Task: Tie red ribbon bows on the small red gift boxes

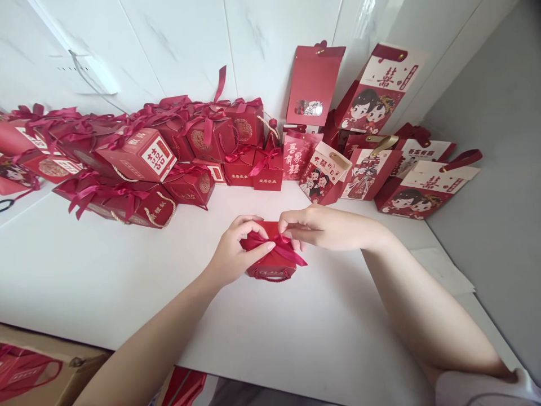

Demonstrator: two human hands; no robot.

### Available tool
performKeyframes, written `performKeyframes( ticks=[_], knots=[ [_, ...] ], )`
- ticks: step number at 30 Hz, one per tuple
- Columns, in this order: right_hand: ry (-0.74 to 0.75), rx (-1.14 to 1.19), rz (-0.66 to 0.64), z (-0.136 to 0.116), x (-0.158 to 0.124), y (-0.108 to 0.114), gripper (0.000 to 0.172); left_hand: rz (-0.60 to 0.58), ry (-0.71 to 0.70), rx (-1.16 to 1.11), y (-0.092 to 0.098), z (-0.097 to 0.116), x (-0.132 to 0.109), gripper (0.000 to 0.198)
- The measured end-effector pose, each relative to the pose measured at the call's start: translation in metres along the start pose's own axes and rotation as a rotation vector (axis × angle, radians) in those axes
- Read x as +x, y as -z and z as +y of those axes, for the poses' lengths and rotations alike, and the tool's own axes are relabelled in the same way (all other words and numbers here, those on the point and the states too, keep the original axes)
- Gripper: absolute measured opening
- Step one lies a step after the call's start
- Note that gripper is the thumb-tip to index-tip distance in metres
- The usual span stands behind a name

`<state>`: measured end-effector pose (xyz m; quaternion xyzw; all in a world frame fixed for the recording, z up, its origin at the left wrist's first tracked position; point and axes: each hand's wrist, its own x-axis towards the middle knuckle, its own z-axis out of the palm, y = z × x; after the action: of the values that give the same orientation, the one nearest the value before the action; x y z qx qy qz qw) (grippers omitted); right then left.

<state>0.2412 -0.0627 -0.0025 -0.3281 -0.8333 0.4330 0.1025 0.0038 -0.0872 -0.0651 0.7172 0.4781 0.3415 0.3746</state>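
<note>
In the middle of the white table stands a small red gift box with a cord handle on its near side. A dark red ribbon is tied in a bow across its top. My left hand pinches the bow's left side, thumb over its middle and fingers curled behind. My right hand has its fingertips closed on the bow's right loop, at the back right of the box. A ribbon tail hangs free toward the right. Parts of the box top are hidden by my fingers.
A heap of ribboned red boxes lines the wall at the left. Printed red and white gift boxes are stacked at the right. Thin white sheets lie by the right edge. A cardboard carton with red packaging sits below the table's front left.
</note>
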Motion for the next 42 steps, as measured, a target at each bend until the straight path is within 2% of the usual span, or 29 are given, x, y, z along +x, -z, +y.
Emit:
performKeyframes(
  ticks=[4,9,16,21,26,30,34,36,40,42],
  knots=[
    [-0.071,0.102,-0.053,0.006,0.003,0.004,0.012,-0.048,0.038,-0.033,0.002,0.001,0.004,0.014],
    [-0.046,0.269,-0.060,0.019,0.010,0.003,0.014,-0.200,0.053,-0.159,0.004,-0.007,0.009,0.013],
    [-0.134,0.312,-0.057,0.022,0.018,-0.004,0.042,-0.167,0.027,-0.234,-0.001,-0.009,0.008,0.012],
    [-0.198,0.333,-0.172,0.027,0.018,0.000,0.045,-0.189,0.008,-0.208,-0.002,-0.009,0.007,0.009],
    [-0.117,0.259,-0.120,0.027,0.017,0.002,0.038,-0.222,0.013,-0.179,0.001,-0.007,0.008,0.006],
    [-0.022,0.059,-0.008,0.020,0.018,-0.003,0.027,-0.231,0.013,-0.143,0.001,-0.006,0.007,0.006],
    [-0.017,-0.157,0.157,0.015,0.019,-0.011,0.017,-0.194,0.007,-0.131,0.002,-0.008,0.007,0.006],
    [-0.003,-0.189,0.227,0.016,0.020,-0.015,0.004,-0.172,0.000,-0.136,0.002,-0.009,0.006,0.007],
    [-0.020,-0.206,0.420,0.024,0.023,-0.018,0.034,-0.108,0.003,-0.136,0.000,-0.009,0.004,0.011],
    [-0.069,-0.255,0.513,0.027,0.024,-0.016,0.031,-0.026,0.011,-0.129,-0.002,-0.009,0.003,0.014]
  ],
)
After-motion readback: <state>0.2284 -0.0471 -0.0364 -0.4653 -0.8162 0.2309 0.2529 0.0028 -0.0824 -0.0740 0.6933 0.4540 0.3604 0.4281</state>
